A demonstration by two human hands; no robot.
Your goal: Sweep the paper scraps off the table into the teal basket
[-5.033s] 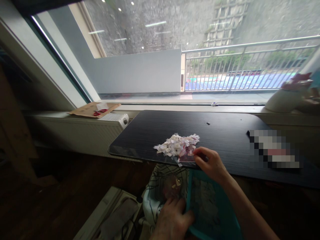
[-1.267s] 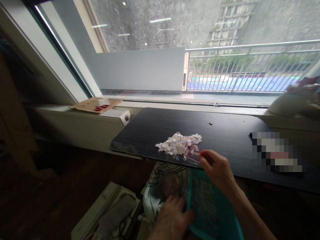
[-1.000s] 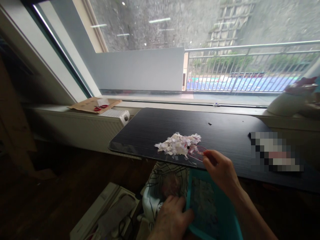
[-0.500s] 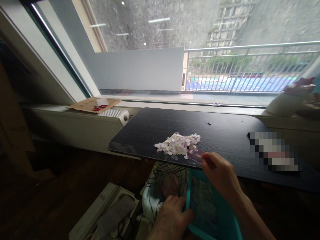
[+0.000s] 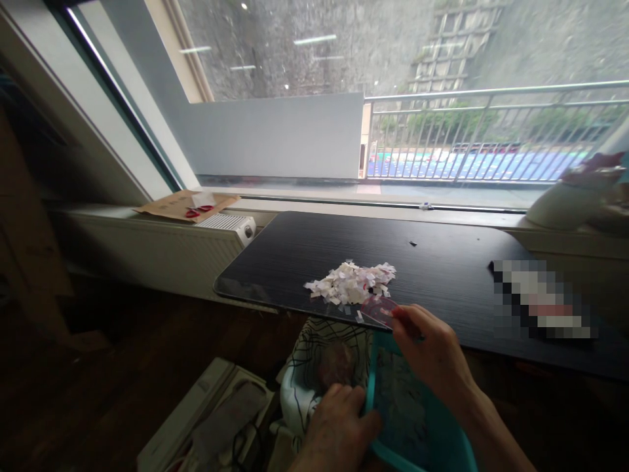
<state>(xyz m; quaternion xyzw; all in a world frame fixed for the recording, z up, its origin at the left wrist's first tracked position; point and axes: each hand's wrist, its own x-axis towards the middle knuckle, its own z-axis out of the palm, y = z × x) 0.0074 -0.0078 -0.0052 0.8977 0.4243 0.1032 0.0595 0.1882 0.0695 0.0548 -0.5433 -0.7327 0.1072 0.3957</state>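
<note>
Now the right hand (image 5: 432,357) pinches a clear card (image 5: 378,308) at the tabletop's (image 5: 442,262) near edge, just beside the paper scraps (image 5: 351,283). The left hand's (image 5: 339,429) grip holds the dustpan (image 5: 417,419) below; sweeping likely needs it kept snug.

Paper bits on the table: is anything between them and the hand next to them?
Only the small pinkish see-through card that the right hand pinches at the table's near edge; it lies between hand and paper bits. Nothing else visible is between them. The left hand grips a teal tray lower down.
</note>
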